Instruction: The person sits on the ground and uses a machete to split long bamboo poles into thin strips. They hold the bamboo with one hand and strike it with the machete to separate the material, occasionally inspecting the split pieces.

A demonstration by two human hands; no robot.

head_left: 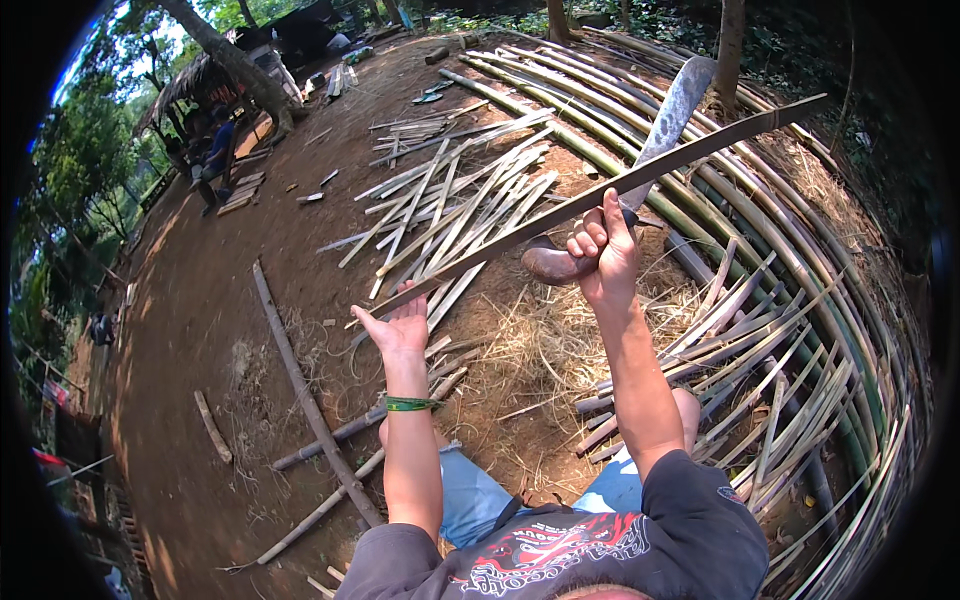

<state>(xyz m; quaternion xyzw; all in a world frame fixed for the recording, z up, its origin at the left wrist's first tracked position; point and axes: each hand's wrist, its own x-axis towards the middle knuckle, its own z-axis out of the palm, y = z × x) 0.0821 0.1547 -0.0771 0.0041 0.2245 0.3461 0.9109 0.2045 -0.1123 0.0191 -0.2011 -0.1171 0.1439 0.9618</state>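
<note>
- Nearest me: dark shirt (560, 560).
- My right hand (610, 250) clasps knife (678, 108) and strip (560, 214); my palm-up left hand (403, 326) meets the strip's left end.
- Piled strips (490, 188) look already split; whole poles (790, 235) remain.

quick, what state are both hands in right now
Left hand: open, palm up, at the lower end of the wooden strip.
Right hand: closed on the knife.

The slat (560, 215) runs 8 to 2 o'clock before the machete (677, 112); on the ground (205, 315), strips (490, 195) lie at 12, poles (765, 197) at 2, sticks (311, 407) at 8.
</note>
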